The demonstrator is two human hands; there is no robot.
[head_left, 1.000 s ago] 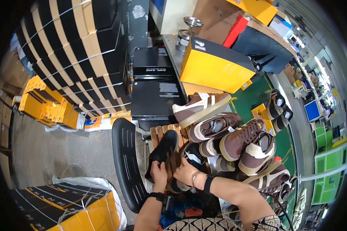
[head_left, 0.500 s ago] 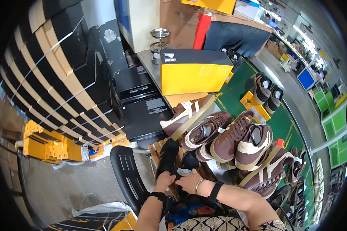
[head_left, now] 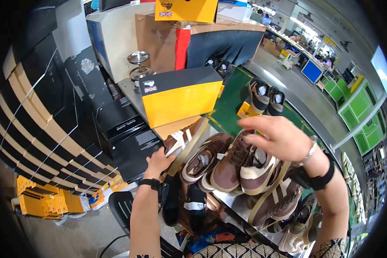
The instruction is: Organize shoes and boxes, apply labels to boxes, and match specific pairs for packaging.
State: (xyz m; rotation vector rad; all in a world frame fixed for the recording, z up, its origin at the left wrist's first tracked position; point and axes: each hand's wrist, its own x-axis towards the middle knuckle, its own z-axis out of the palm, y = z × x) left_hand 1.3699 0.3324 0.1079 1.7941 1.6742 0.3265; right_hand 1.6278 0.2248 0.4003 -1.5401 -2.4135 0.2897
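Note:
My left hand [head_left: 160,163] is spread beside the heel end of a maroon sneaker [head_left: 176,141] with cream stripes, which leans on its side. I cannot tell if the fingers touch it. My right hand [head_left: 276,136] is raised over the pile, fingers apart and slightly blurred, holding nothing. Beneath it lie several maroon lace-up sneakers, among them one with a cream heel [head_left: 257,175]. Close to my body, a black shoe [head_left: 171,202] stands beside another black shoe [head_left: 197,215] with a white paper label across it.
A yellow shoe box [head_left: 182,103] with a dark lid stands behind the sneakers. Grey-brown shoes [head_left: 259,95] sit on the green work surface [head_left: 233,99]. Black boxes [head_left: 135,150] are stacked at left, beside a tall strapped carton stack [head_left: 43,124]. A black chair [head_left: 121,208] stands at lower left.
Both hands have let go of the black shoes. My left hand has moved forward to the leaning maroon sneaker, and my right has lifted over the pile. The view has shifted rightward.

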